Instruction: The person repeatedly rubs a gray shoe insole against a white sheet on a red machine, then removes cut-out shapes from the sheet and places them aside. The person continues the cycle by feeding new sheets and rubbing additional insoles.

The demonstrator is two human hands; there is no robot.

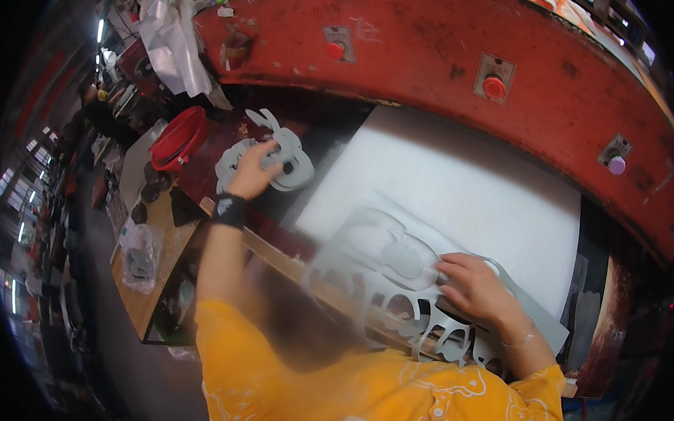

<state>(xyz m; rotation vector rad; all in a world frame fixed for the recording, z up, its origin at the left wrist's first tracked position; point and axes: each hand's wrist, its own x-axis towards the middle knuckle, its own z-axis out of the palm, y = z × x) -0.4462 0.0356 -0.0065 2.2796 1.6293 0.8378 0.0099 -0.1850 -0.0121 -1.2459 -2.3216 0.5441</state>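
At the left, my left hand [254, 173], with a black wristband, is closed at the edge of some flat grey cut-out pieces [297, 169]. These have rounded outlines, holes and ear-like strips, and more of them lie under and beside the hand. My right hand [477, 286] is at the right, its bent fingers gripping a grey sheet [364, 235] with cut-out openings. That sheet lies partly on the white board [463, 178]. Its near part hangs past the board's edge as a web of thin strips, and its left part is blurred.
A red machine beam [412, 45] with push buttons spans the far side above the board. Left of the cut pieces sits a red basin [180, 138]. A wooden side table [163, 271] holds a clear plastic bag [140, 257]. White plastic sheeting [172, 48] hangs at the upper left.
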